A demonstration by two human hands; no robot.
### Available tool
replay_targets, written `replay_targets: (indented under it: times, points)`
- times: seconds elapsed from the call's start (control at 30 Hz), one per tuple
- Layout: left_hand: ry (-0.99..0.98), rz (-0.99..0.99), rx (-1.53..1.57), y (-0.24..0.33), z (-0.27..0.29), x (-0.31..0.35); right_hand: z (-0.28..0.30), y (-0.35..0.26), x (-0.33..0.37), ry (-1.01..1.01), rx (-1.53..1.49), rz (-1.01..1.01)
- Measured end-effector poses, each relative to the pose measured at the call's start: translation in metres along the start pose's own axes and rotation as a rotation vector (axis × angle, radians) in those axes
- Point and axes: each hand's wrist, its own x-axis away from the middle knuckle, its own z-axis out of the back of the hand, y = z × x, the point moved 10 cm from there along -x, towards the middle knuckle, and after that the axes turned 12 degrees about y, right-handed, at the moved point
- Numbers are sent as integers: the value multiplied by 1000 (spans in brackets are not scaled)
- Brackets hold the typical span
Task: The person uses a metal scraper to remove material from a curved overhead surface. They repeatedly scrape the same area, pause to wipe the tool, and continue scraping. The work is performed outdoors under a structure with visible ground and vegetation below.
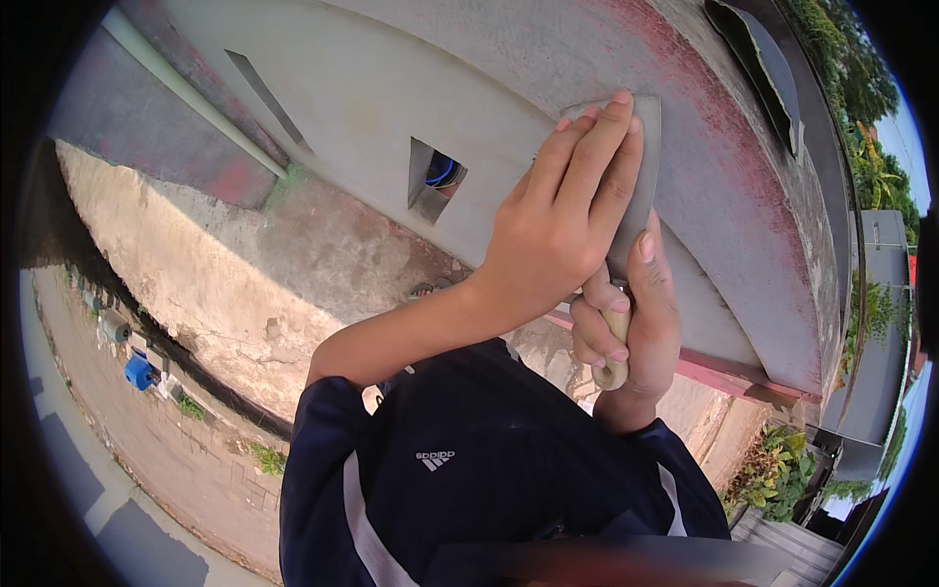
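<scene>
My right hand (657, 318) is closed around the pale handle (613, 370) of a putty knife, which has a ring-like hole at its end. Its wide grey blade (646, 147) points away from me and lies against the grey wall (548, 54). Across the blade lies my left hand (572, 201), its fingers stretched out flat and their tips near the far edge. That hand covers much of the blade, and the blade's neck is partly hidden between both hands.
A diamond-shaped opening (436, 183) pierces the wall left of my hands, with something blue inside. Farther left is a narrow slot (266, 101). Worn red paint (729, 127) marks the wall at right. Below runs a concrete floor (323, 254); plants (778, 479) grow at lower right.
</scene>
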Motion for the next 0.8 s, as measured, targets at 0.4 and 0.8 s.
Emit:
replay_targets:
  times: [0.4, 0.8]
  points:
    - [-250, 334, -45, -89, 2, 55, -16, 80, -58, -349, 144, -152]
    - [-1364, 1018, -541, -150, 213, 342, 36, 149, -19, -443, -239, -128]
